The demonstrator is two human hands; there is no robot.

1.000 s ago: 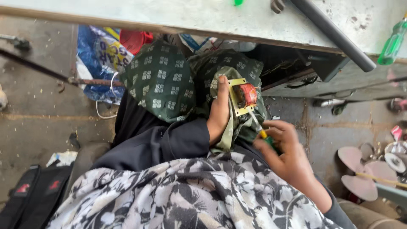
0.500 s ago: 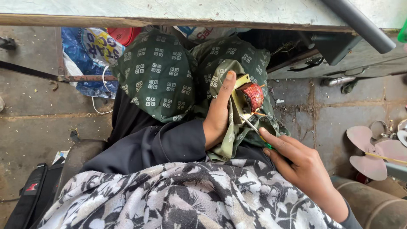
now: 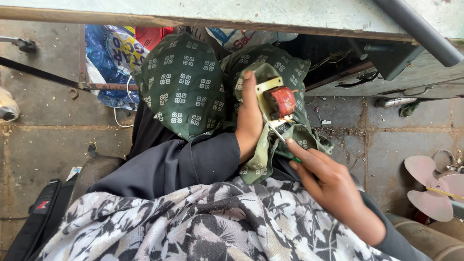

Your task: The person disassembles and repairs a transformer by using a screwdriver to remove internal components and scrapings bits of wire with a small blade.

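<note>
The left hand [image 3: 250, 121] grips a small motor coil [image 3: 276, 101] (red winding, pale frame) against the green patterned cloth [image 3: 186, 87] on the lap. The right hand [image 3: 328, 181] pinches a thin screwdriver [image 3: 280, 137], its tip at the coil's lower edge. A blue plastic bag [image 3: 108, 58] lies under the table's edge [image 3: 145, 19]; its contents are hidden.

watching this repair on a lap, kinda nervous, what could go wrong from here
1. The screwdriver tip may slip off the small motor and jab the left hand gripping beside it.
2. The motor rests only on the green cloth over the knees, so it could slide.
3. The tip might nick the red coil winding.
</note>
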